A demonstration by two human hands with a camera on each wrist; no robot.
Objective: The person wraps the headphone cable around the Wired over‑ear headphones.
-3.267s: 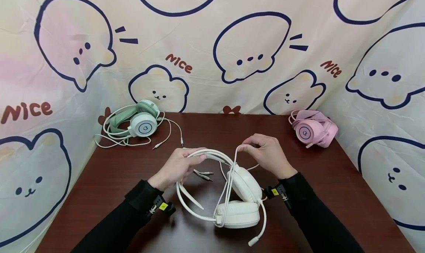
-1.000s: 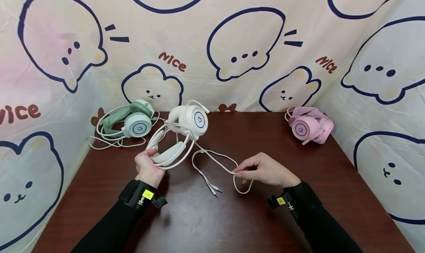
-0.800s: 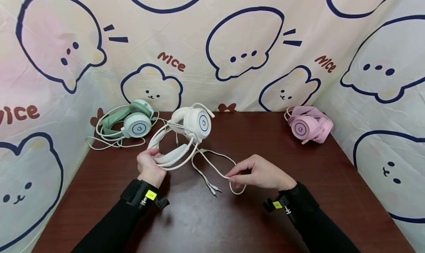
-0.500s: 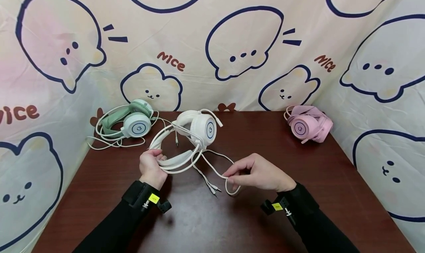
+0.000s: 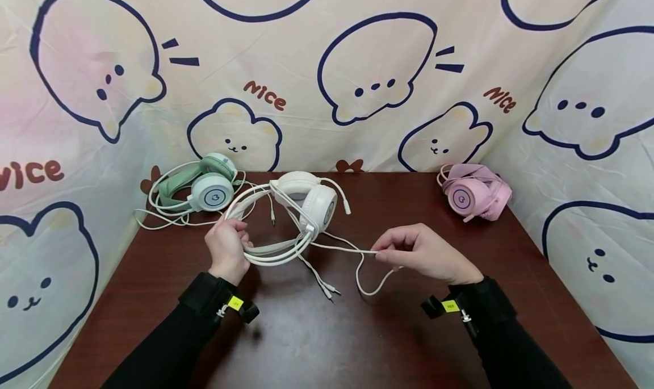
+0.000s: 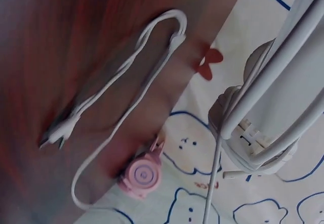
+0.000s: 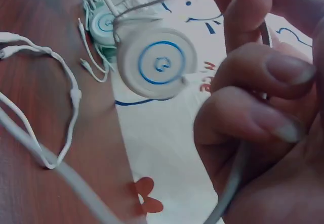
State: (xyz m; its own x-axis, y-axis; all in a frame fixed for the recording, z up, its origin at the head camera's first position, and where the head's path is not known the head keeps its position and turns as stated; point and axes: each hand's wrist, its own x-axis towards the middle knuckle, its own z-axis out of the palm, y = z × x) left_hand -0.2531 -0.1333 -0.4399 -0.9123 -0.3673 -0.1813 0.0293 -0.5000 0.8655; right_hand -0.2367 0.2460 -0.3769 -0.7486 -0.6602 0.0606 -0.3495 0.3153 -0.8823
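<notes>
My left hand (image 5: 227, 250) grips the headband of a white headset (image 5: 321, 206), held above the table with its ear cups pointing away and to the right. A boom microphone (image 5: 341, 193) juts from the far side. My right hand (image 5: 429, 252) pinches the white cable (image 5: 347, 249) between thumb and forefinger, a fairly straight stretch running back to the headset. Some cable still lies along the headband and ear cups. Beyond the pinch, it loops down to the table, where the plugs (image 5: 329, 291) lie. The right wrist view shows the cable passing behind my curled fingers (image 7: 253, 113).
A green and white headset (image 5: 212, 190) with loose cable lies at the back left, close behind the white one. At the back right sits a pink headset (image 5: 475, 193) with its cable wrapped round it. Patterned cloth (image 5: 306, 133) encloses the brown table (image 5: 306, 349).
Earlier the headset was nearer, ear cups to the right, with cable strands wound across it. It was turned away and cable drawn off. Lately my right hand moved right, straightening the cable; the cups tipped rightward.
</notes>
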